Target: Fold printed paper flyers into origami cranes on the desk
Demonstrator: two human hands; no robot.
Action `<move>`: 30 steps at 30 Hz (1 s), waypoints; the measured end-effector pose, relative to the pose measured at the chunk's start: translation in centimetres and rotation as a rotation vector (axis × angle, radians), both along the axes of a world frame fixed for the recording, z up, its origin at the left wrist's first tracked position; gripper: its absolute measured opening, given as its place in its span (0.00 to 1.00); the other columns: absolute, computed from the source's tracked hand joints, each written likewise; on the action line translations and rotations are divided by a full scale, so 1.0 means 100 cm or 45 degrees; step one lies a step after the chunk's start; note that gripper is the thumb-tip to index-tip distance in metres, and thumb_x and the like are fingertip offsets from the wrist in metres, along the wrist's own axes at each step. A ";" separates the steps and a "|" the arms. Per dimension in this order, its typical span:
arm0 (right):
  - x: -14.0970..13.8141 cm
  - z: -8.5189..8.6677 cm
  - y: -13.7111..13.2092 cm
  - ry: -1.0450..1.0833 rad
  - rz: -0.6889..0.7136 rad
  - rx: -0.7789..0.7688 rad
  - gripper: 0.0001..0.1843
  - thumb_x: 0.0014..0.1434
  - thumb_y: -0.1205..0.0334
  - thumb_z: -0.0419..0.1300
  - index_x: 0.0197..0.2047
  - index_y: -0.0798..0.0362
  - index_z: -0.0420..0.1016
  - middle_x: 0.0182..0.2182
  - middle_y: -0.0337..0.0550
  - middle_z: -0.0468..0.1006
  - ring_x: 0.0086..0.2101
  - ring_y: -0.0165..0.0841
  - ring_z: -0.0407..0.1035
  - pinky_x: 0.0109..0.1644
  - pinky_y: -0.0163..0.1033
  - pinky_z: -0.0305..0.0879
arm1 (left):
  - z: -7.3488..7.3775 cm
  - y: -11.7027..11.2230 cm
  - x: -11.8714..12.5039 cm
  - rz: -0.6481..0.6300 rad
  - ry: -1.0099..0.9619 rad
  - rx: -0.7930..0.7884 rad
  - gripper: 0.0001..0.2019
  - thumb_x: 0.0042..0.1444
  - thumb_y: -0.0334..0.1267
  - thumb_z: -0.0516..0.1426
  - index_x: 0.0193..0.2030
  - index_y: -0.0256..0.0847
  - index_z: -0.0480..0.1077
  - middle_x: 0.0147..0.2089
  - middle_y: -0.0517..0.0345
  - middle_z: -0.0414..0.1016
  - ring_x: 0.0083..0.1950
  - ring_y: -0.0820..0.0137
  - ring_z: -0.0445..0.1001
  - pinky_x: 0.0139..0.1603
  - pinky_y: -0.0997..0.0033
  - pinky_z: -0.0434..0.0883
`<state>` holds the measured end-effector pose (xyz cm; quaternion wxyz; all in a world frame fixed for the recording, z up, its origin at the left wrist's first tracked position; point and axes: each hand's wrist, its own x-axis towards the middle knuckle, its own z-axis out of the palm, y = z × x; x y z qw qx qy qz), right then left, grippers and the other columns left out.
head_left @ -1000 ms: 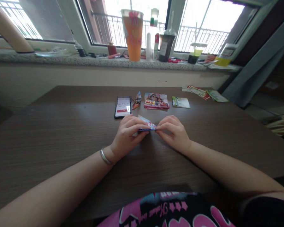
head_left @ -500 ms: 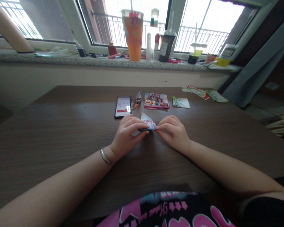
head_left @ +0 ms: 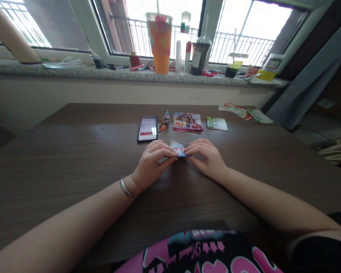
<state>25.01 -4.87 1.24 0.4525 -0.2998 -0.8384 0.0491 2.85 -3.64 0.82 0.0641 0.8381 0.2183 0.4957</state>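
A small folded piece of printed paper (head_left: pixel 178 148), pale blue and white with red lettering, is held between my two hands just above the table. My left hand (head_left: pixel 153 159) pinches its left side between thumb and fingers; a silver bangle circles that wrist. On the other side, my right hand (head_left: pixel 208 157) pinches the right corner the same way. My fingers cover both ends of the paper. Beyond my hands lie a phone (head_left: pixel 147 129) with a lit screen, a folded colourful paper piece (head_left: pixel 164 121) and a stack of printed leaflets (head_left: pixel 188 121).
To the right sit a small stack of green-white cards (head_left: pixel 217 123) and several paper strips (head_left: pixel 238 110) at the back of the brown table (head_left: pixel 59 163). On the windowsill stand a tall orange drink cup (head_left: pixel 160 43), a dark drink cup (head_left: pixel 200 57) and bottles.
The paper's raised point has come lower and looks flatter. My right fingers have shifted slightly left over its corner. Everything else is as before.
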 end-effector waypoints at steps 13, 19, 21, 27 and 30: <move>0.000 0.002 -0.002 0.045 0.005 0.027 0.02 0.59 0.63 0.62 0.35 0.48 0.77 0.35 0.41 0.82 0.40 0.35 0.73 0.48 0.47 0.68 | 0.002 0.001 -0.001 0.010 0.046 0.038 0.01 0.57 0.35 0.61 0.35 0.42 0.73 0.35 0.57 0.79 0.36 0.70 0.74 0.45 0.62 0.70; -0.001 0.002 -0.002 0.078 -0.004 -0.011 0.01 0.58 0.64 0.63 0.35 0.48 0.77 0.33 0.40 0.82 0.36 0.34 0.74 0.46 0.46 0.68 | -0.001 0.001 -0.001 -0.007 0.026 0.064 0.01 0.56 0.33 0.61 0.36 0.42 0.73 0.35 0.57 0.78 0.35 0.70 0.74 0.44 0.63 0.71; -0.001 0.001 -0.001 0.129 -0.019 -0.030 0.01 0.57 0.64 0.63 0.34 0.49 0.76 0.32 0.40 0.82 0.36 0.34 0.73 0.45 0.45 0.69 | -0.001 0.001 -0.001 0.005 0.025 0.056 0.01 0.57 0.33 0.61 0.36 0.42 0.73 0.35 0.56 0.78 0.35 0.70 0.74 0.42 0.64 0.71; 0.000 0.001 -0.003 0.083 -0.027 0.011 0.02 0.57 0.63 0.63 0.32 0.48 0.76 0.30 0.39 0.81 0.34 0.34 0.72 0.44 0.45 0.68 | 0.001 0.001 -0.001 0.064 0.182 0.124 0.02 0.57 0.33 0.59 0.33 0.42 0.72 0.34 0.58 0.78 0.35 0.71 0.74 0.42 0.65 0.70; -0.002 0.001 -0.005 -0.012 -0.058 0.034 0.02 0.58 0.62 0.63 0.33 0.47 0.77 0.30 0.39 0.80 0.36 0.35 0.71 0.45 0.45 0.68 | 0.002 -0.001 0.000 0.100 0.292 0.195 0.03 0.57 0.33 0.58 0.36 0.44 0.72 0.35 0.59 0.78 0.36 0.71 0.73 0.46 0.64 0.70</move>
